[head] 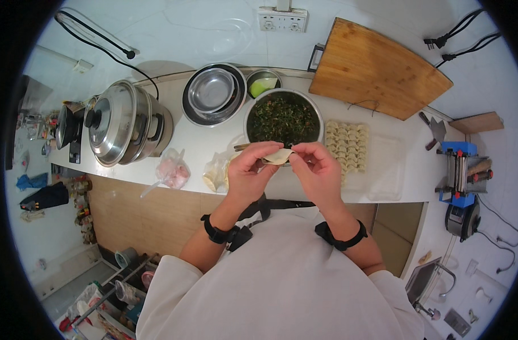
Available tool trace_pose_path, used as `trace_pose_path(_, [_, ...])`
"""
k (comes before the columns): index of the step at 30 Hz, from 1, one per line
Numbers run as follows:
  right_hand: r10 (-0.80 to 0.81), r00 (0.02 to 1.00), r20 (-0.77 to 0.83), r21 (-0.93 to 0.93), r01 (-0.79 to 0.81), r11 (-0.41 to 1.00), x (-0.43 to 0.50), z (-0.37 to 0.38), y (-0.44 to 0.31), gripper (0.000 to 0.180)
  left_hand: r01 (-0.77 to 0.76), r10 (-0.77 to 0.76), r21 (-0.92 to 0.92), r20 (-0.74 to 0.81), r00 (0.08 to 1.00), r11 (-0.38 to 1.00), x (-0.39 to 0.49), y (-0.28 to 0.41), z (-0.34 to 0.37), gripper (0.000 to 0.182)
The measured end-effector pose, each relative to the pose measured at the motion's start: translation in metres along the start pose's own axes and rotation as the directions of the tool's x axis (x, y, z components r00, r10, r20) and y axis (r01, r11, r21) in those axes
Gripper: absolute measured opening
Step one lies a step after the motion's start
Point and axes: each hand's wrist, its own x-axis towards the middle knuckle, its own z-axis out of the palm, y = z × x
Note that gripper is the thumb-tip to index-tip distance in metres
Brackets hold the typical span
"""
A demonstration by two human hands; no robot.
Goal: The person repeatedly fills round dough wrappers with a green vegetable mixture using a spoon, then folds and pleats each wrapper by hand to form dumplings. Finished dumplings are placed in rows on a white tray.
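Between my two hands is a folded dumpling, a pale wrapper bent into a half-moon. The fingertips of my left hand pinch its left end, and those of my right hand grip the right end. Just beyond them stands a steel bowl of chopped dark-green filling. Wooden chopsticks show at the bowl's near left, partly hidden by my left hand. To the right, rows of finished dumplings sit on a clear plastic tray. A plastic bag of round wrappers lies beside my left hand.
A multi-tier steel steamer and a bag of pinkish contents are at left. Nested metal bowls and a small bowl with a green piece stand behind. A wooden board leans on the wall; a cleaver lies right.
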Motion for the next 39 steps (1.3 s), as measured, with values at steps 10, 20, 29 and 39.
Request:
trace_pose_path(10, [-0.109,0.993,-0.049,-0.067,0.106,0.992,-0.008,0.010,-0.002,0.024,0.010,-0.010,-0.007,-0.045,0.999,1.000,-0.001,0.004,0.003,0.045])
trace_pose_path(20, [-0.520,0.854,0.010,-0.549,0.440,0.711,-0.012,0.015,-0.008,0.015,0.024,-0.018,0.114,-0.050,0.999,0.993,-0.002,0.023,0.006,0.046])
trace_pose_path(29, [-0.441,0.896,-0.050,-0.440,0.377,0.815,-0.009,0.026,-0.011,0.031,0.168,-0.155,0.197,-0.080,0.985,0.966,-0.003,0.031,0.002,0.045])
trace_pose_path(39, [-0.486,0.874,-0.019,-0.492,0.415,0.766,-0.009,0.022,0.004,0.022,0.227,-0.214,0.292,-0.079,0.974,0.929,0.003,0.044,0.006,0.046])
